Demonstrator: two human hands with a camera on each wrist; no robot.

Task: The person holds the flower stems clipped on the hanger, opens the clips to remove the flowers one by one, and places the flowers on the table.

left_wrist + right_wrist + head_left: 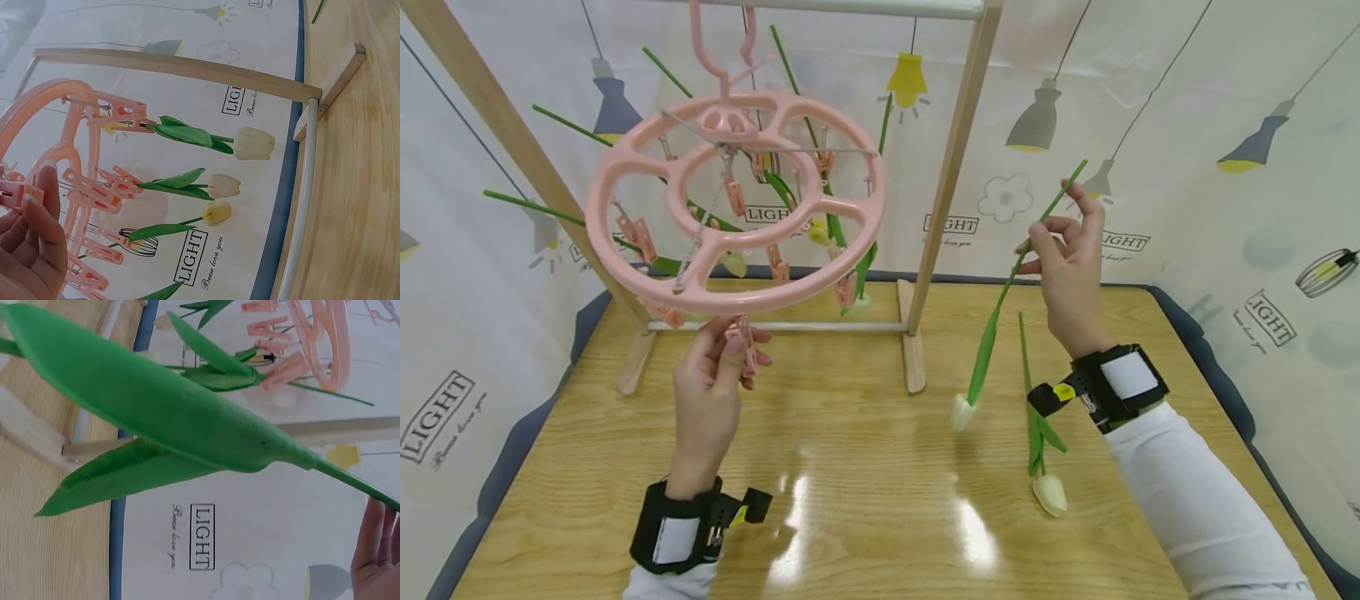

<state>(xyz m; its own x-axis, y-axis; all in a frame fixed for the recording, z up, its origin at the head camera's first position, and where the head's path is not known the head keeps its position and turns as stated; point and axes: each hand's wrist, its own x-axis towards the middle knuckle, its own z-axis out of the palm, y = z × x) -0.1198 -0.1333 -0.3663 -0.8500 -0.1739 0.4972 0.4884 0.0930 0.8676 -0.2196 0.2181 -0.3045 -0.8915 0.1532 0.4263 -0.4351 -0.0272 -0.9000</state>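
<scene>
A round pink clip hanger (737,296) hangs from the rail of a wooden stand. My left hand (707,387) pinches one of its pink clothespins (747,346) at the near side of the ring. To the right, my right hand (1071,267) holds a white artificial tulip (988,354) by its stem, bloom pointing down; in the right wrist view its green leaves (187,406) fill much of the picture. Several tulips, among them a white one (253,144) and a yellow one (217,213), hang bloom-down from other clips.
Another white tulip (1048,493) lies on the wooden table (850,500) below my right hand. The stand's right post (955,167) and its foot (913,367) rise between the hanger and the held tulip. A printed white cloth (1225,250) surrounds the table's back and sides.
</scene>
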